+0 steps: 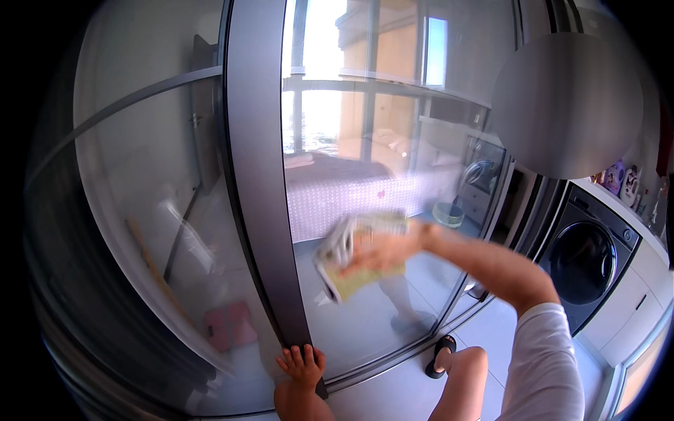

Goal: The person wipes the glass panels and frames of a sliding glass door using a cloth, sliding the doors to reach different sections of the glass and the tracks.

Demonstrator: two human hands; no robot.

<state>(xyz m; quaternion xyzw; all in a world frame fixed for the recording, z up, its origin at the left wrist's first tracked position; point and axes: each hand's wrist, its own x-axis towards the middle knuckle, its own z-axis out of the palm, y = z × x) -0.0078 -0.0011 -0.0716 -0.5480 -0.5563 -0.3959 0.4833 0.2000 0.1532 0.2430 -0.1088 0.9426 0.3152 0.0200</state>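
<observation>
My right hand (pixel 376 250) is spread over a folded yellow-green and grey cloth (pixel 387 271), pressing it against the glass pane of a sliding door (pixel 337 337). Hand and cloth are blurred. Low on the door's dark metal frame (pixel 266 184), my left hand (pixel 303 363) rests with its fingers spread and holds nothing. Through and in the glass show a bed with a patterned cover (pixel 337 202), windows and a pale green container (pixel 448 213).
A front-loading washing machine (pixel 582 263) stands at the right under a counter with detergent bottles (pixel 629 185). The door track (pixel 379 366) crosses the tiled floor beside my sandalled foot (pixel 441 358). Behind the left pane lies a pink scale (pixel 230 326).
</observation>
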